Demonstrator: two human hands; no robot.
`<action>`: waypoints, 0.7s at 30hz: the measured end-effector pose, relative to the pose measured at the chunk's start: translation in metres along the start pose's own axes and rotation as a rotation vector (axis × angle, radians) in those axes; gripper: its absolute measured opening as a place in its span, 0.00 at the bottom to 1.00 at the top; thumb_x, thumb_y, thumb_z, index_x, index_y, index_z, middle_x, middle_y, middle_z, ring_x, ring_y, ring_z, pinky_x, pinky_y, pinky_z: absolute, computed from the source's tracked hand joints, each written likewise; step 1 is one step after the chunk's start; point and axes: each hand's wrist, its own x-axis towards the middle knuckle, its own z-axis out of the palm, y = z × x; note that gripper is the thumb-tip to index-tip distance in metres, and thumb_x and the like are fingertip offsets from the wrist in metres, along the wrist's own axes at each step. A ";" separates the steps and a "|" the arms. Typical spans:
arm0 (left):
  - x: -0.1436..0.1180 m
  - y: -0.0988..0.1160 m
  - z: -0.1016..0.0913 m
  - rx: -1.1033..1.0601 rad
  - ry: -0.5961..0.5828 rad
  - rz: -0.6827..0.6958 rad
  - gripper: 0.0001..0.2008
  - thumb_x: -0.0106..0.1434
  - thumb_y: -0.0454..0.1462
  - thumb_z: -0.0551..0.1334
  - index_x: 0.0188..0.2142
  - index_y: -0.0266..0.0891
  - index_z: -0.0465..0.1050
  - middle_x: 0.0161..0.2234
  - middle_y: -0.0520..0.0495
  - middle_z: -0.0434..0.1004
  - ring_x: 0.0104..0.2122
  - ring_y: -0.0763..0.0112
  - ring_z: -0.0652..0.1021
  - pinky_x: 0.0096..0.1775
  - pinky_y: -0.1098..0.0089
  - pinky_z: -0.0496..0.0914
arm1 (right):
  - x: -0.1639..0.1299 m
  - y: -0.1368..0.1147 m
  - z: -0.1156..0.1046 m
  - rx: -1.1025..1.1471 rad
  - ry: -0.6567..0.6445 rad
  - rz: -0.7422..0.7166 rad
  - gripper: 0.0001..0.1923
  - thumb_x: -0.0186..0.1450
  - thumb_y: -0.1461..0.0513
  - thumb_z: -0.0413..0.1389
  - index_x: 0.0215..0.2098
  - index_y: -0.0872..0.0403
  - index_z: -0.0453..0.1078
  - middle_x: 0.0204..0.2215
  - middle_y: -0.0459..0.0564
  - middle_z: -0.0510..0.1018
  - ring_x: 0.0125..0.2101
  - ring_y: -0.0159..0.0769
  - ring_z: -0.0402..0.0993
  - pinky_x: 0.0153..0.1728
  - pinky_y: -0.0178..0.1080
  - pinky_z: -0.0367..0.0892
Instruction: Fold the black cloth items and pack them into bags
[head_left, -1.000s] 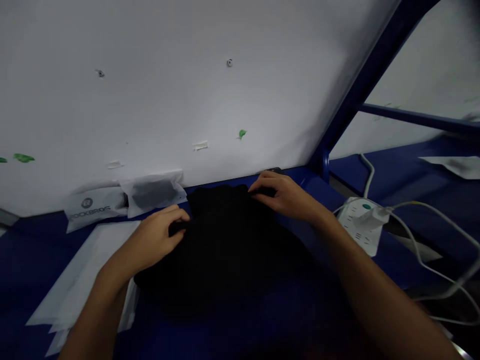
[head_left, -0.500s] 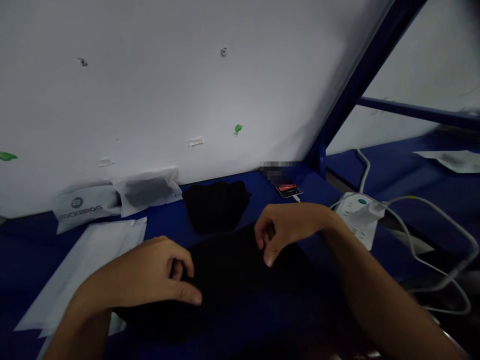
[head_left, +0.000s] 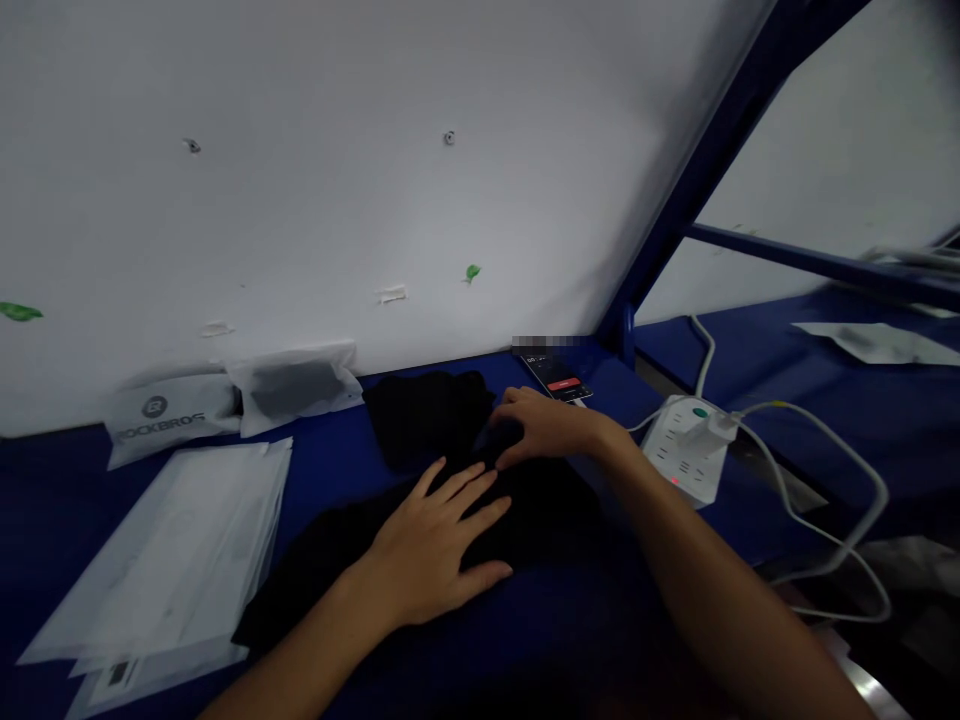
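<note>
A long piece of black fabric (head_left: 330, 545) lies across the blue table in front of me; its dark folds hide what kind of item it is. My left hand (head_left: 431, 545) rests flat on its middle, fingers spread. At the fabric's far edge is my right hand (head_left: 544, 430), its fingers curved and the thumb apart from them, with no grip visible. Just beyond, a smaller folded black fabric piece (head_left: 424, 410) sits close to the right fingertips.
Clear flat plastic bags (head_left: 172, 540) lie at left. Two filled bags, one printed ROCKBROS (head_left: 169, 415) and one plain (head_left: 300, 385), lean on the white wall (head_left: 315, 200). A phone (head_left: 559, 378) and a power strip (head_left: 686, 450) with white cables (head_left: 825, 470) are at right.
My left hand has moved right and flattened from a curled shape, fingers now spread on the fabric. My right hand has shifted slightly left, toward the smaller black piece. The view has shifted a little.
</note>
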 end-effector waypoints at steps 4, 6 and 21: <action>-0.002 -0.001 0.000 -0.011 0.002 -0.020 0.29 0.70 0.54 0.52 0.66 0.48 0.60 0.67 0.45 0.61 0.68 0.58 0.58 0.67 0.47 0.49 | -0.005 -0.002 -0.004 0.062 -0.086 0.055 0.30 0.44 0.42 0.68 0.36 0.54 0.76 0.40 0.53 0.75 0.40 0.47 0.72 0.41 0.45 0.69; -0.002 -0.001 -0.001 -0.010 0.004 -0.017 0.29 0.70 0.54 0.51 0.65 0.48 0.60 0.67 0.45 0.61 0.68 0.58 0.58 0.67 0.47 0.49 | -0.010 -0.005 -0.005 0.112 -0.120 0.090 0.32 0.44 0.43 0.69 0.40 0.53 0.75 0.36 0.50 0.76 0.35 0.43 0.73 0.35 0.41 0.69; -0.005 0.004 0.004 0.077 0.074 -0.038 0.29 0.71 0.55 0.49 0.65 0.48 0.61 0.67 0.45 0.60 0.67 0.57 0.59 0.66 0.45 0.50 | -0.077 -0.003 0.027 0.493 0.071 0.093 0.19 0.66 0.51 0.55 0.47 0.56 0.73 0.43 0.52 0.80 0.41 0.43 0.76 0.44 0.44 0.70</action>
